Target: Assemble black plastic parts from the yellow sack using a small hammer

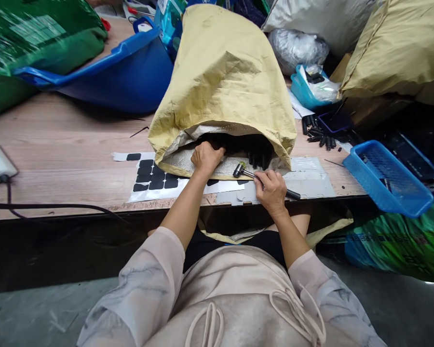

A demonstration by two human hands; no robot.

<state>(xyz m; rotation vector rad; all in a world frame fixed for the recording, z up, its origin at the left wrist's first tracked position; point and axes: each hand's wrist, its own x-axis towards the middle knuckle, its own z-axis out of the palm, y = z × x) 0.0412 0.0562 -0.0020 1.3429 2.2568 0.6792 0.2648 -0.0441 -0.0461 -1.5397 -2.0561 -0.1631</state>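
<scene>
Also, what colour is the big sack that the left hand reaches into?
The sack is yellowish tan outside, silvery grey inside; the head view shows it.

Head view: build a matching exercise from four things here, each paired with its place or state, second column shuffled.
1. left hand
2. right hand
3. sheet of black pads
4. blue basket

A. sits at the right end of the table
B. grips the small hammer
C. reaches into the mouth of the yellow sack
D. lies flat on the table, left of the sack's mouth

Pairs: 1-C, 2-B, 3-D, 4-A.
</scene>
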